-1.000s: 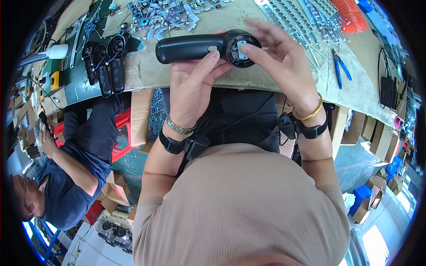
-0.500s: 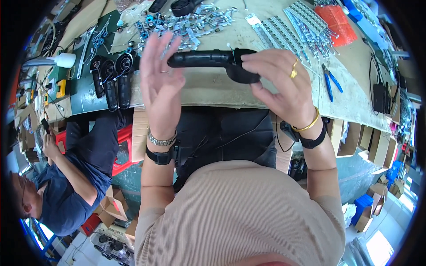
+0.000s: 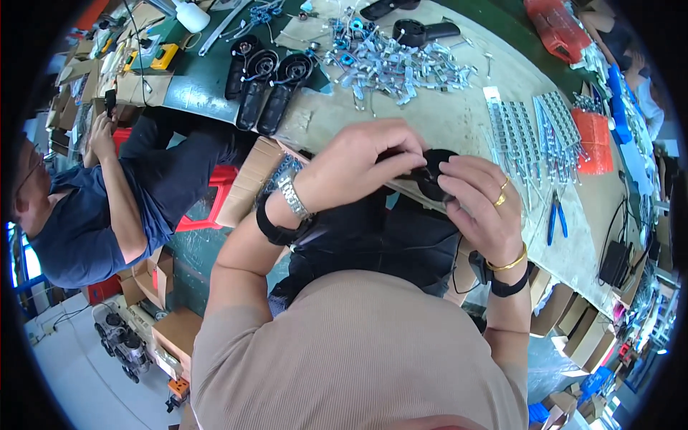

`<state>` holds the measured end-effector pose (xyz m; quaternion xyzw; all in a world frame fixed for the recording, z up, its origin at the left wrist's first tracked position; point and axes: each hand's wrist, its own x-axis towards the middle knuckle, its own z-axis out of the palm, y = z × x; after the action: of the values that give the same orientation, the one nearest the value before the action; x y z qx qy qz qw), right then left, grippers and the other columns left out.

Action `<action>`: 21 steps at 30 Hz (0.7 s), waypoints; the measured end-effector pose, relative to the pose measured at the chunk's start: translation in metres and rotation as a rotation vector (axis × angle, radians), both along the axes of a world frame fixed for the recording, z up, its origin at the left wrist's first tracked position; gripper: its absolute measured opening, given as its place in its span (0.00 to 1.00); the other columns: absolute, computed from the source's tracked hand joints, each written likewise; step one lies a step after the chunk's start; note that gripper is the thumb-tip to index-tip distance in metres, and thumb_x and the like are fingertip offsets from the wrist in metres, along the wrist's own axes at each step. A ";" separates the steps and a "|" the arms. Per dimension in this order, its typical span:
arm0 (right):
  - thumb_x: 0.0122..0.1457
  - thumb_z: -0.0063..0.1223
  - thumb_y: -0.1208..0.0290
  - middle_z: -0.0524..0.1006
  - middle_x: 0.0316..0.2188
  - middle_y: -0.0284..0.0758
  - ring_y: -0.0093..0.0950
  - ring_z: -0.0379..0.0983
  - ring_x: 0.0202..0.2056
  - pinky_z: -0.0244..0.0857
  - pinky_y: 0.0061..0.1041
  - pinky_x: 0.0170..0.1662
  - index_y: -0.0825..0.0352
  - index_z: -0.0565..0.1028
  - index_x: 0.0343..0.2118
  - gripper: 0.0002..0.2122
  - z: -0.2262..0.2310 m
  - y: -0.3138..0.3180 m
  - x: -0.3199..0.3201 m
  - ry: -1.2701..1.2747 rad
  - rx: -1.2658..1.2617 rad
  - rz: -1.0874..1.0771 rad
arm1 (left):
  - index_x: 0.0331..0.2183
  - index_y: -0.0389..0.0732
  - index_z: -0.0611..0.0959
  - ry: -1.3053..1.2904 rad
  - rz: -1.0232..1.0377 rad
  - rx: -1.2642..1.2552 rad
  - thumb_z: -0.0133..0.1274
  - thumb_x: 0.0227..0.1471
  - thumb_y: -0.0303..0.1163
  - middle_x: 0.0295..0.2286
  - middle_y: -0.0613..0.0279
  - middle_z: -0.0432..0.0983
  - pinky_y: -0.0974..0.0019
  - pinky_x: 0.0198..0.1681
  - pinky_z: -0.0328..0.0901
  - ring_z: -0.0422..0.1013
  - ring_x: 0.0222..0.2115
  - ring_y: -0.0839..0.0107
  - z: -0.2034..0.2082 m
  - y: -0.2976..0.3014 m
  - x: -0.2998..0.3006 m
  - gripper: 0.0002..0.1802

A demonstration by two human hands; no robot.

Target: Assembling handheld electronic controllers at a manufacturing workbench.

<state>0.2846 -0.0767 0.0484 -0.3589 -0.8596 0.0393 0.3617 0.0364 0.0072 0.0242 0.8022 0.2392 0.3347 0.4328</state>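
Note:
My right hand [image 3: 486, 204] grips the round end of a black, handle-shaped housing [image 3: 438, 159] that looks like a handheld fan's, just over the table's near edge. My left hand [image 3: 362, 161] is closed in a pinch at the inner side of that round end, thumb and forefinger together. What those fingertips hold is too small to make out. The housing's handle is mostly hidden behind my left hand. To the left on the table lie several similar black housings [image 3: 276, 86] with round heads and thin wires.
A pile of small metal parts with wires [image 3: 405, 68] covers the table's middle. On the right are panels of small parts [image 3: 519, 129], a red plastic bag [image 3: 593, 140] and blue-handled pliers [image 3: 557, 218]. Another person [image 3: 107, 193] sits at left holding a small dark thing. Cardboard boxes [image 3: 588, 326] stand below right.
My left hand has gone from open and spread beside the handle to a pinch at the round end. The housing has come lower and nearer to me. The view has turned.

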 end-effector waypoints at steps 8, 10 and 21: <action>0.41 0.66 0.87 0.82 0.48 0.40 0.45 0.80 0.49 0.77 0.39 0.50 0.67 0.81 0.48 0.26 0.008 0.014 -0.010 0.026 -0.051 0.073 | 0.43 0.37 0.89 -0.035 -0.002 -0.015 0.68 0.55 0.26 0.46 0.53 0.84 0.61 0.50 0.73 0.79 0.46 0.59 0.015 -0.009 -0.023 0.13; 0.41 0.67 0.87 0.83 0.48 0.41 0.46 0.80 0.49 0.77 0.40 0.51 0.67 0.80 0.50 0.27 0.009 0.019 -0.015 0.037 -0.081 0.104 | 0.43 0.38 0.90 -0.029 0.000 -0.010 0.69 0.54 0.26 0.47 0.53 0.84 0.61 0.51 0.73 0.79 0.47 0.58 0.017 -0.009 -0.030 0.13; 0.51 0.68 0.87 0.83 0.51 0.45 0.44 0.80 0.50 0.73 0.37 0.55 0.69 0.78 0.54 0.25 0.003 0.036 -0.035 0.151 -0.030 -0.110 | 0.45 0.42 0.91 0.225 1.089 0.379 0.69 0.55 0.29 0.49 0.57 0.83 0.69 0.50 0.72 0.79 0.47 0.65 0.017 0.050 -0.157 0.14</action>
<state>0.2493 -0.0406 0.0516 -0.4069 -0.8082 0.0589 0.4216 -0.1203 0.0569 0.0416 0.6575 0.5974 0.4587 0.0195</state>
